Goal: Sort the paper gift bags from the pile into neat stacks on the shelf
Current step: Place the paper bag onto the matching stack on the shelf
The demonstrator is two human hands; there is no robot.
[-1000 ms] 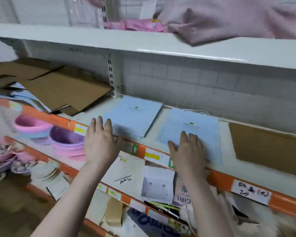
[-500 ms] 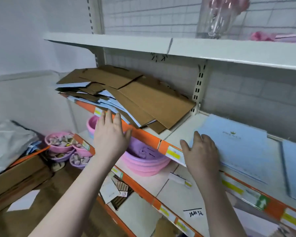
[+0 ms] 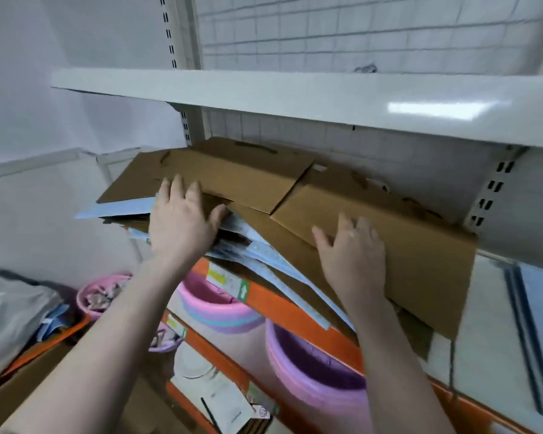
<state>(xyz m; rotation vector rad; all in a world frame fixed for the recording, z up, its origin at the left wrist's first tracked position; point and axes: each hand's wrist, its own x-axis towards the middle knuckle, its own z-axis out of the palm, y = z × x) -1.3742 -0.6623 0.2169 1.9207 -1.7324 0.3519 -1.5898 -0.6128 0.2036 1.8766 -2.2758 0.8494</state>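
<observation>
Shelf (image 3: 489, 349) | brown bag (image 3: 398, 233) long axis left-right | right hand (image 3: 351, 261) flat on it

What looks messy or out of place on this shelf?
The pile of flat brown paper bags and pale blue paper bags lies fanned at different angles, with blue corners jutting past the orange shelf edge. The left hand and right hand rest on the pile.

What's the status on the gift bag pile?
Both hands open: left hand, right hand flat on bag pile. Nothing gripped. Brown bags cover blue ones.
</observation>
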